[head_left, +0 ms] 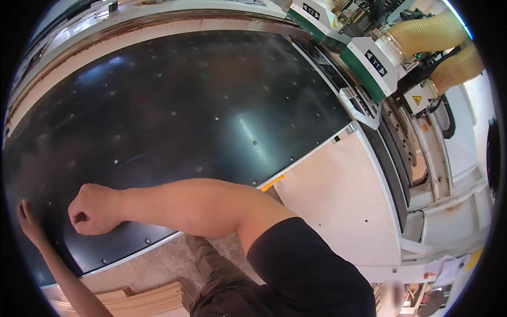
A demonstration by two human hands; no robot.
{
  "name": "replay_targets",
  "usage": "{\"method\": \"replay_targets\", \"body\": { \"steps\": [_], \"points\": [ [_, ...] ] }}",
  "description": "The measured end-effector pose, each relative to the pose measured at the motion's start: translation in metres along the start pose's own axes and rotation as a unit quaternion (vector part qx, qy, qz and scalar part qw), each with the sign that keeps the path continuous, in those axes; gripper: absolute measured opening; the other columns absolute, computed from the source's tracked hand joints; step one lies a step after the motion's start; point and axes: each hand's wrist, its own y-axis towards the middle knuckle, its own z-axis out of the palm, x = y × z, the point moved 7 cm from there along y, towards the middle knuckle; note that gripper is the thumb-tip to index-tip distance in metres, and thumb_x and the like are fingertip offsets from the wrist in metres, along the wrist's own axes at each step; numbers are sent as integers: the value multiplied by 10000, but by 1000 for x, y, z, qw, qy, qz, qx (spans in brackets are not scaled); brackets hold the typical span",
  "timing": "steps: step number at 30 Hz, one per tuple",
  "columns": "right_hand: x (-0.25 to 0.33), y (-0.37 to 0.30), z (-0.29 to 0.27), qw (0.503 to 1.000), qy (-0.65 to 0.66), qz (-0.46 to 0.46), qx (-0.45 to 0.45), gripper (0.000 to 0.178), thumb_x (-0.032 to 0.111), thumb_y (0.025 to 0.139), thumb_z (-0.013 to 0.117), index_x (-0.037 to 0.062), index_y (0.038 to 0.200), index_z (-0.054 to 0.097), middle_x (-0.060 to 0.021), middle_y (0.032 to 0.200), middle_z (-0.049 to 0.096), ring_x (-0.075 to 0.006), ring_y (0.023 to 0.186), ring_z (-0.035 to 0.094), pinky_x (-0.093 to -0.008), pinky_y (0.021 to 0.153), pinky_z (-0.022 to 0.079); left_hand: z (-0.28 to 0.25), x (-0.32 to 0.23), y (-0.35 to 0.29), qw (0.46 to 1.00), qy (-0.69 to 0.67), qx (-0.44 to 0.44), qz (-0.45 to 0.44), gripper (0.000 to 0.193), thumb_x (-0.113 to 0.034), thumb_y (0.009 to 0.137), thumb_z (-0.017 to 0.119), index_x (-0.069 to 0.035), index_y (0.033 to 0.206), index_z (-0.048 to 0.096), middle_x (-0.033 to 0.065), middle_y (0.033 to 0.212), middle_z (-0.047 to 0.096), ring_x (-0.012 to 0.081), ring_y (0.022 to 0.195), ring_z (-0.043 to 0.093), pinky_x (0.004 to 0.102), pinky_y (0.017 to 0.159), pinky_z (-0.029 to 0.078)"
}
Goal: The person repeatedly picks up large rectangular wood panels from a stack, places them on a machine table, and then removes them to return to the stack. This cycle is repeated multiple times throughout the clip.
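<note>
A: Leaning over the black perforated bed [200, 100] here. Nearest, at 6 o'clock: stacked wood strips [142, 302] on the floor by my legs.

B: Hands?

A: Right hand [92, 210] is clenched to a fist, empty, knuckles resting on the bed near its front edge, around 8 o'clock. Forearm lies across the panel. Left hand [27, 222] is flat, fingers released, pressing the bed's edge at 9 o'clock. Holding nothing.

B: And the bed itself?

A: Fills the middle out to 12 o'clock, glossy, dotted with small holes. Yellow stop [272, 182] sits at its near right corner. Pale panel [338, 201] lies just beside it at 4 o'clock.

B: Further out?

A: Green-white machine head [369, 66] at 1 o'clock, tan dust hoses [438, 42] beyond it.

B: Advice, my judgement: keep weight spread on both hands, stay well apart from the head, wipe along the bed, not across the holes.
</note>
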Motion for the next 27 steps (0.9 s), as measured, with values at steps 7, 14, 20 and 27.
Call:
{"method": "replay_targets", "body": {
  "steps": [7,14,20,27],
  "points": [
    [-5,5,-14,994,-81,-36,-59,143,214,765,663,96,764,744,-136,732,705,-324,712,696,-396,706,566,-35,-83,-114,970,225,91,22,447,-310,987,591,43,1261,571,224,1252,614,377,1194,563,408,1031,422],
    [-24,-19,-62,938,-317,38,-134,225,281,842,615,116,905,754,-128,942,732,-342,941,683,-449,853,543,-31,-95,-113,976,197,90,-14,413,-331,965,596,47,1133,616,209,1203,632,380,1156,577,423,1003,428],
    [-9,-189,-211,763,-616,166,-106,404,298,929,575,113,1283,636,-143,1373,580,-334,1277,526,-453,1062,438,-33,-107,-120,981,180,77,-11,364,-336,950,597,18,1033,626,180,1091,648,364,1052,604,431,917,460],
    [19,-461,-347,438,-808,370,-137,260,181,939,526,95,1163,625,-120,1394,559,-384,1300,490,-535,1040,431,-35,-136,-122,981,188,53,9,348,-349,922,621,-4,966,638,172,1026,656,372,1005,612,449,886,476]
  ]
}}
